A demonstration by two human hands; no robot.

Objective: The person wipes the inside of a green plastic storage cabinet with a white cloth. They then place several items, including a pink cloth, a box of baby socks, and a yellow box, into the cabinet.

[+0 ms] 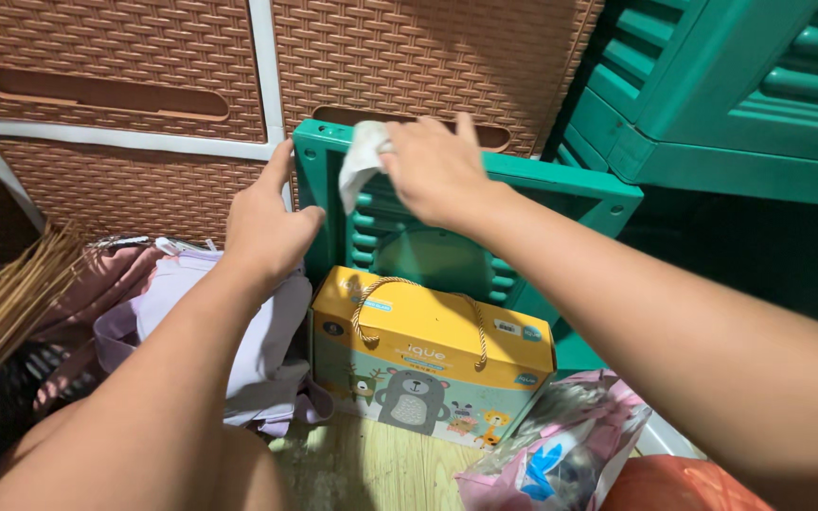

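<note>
The right hand [437,170] pinches a crumpled white cloth [362,163] in its fingers, pressing it to the top edge of the green slatted plastic panel [560,185], which stands upright against the brown woven-pattern plastic drawers [428,57]. The left hand [265,227] grips the panel's left edge, fingers curled around it. In front of the panel stands a yellow cardboard box with rope handles and cartoon animals [433,364] (it hides the panel's lower part). Left of the panel lies a pale lilac bag [257,341], further left a bundle of thin brown sticks [7,303]. Right of the box sits a pink printed plastic bag [560,454].
</note>
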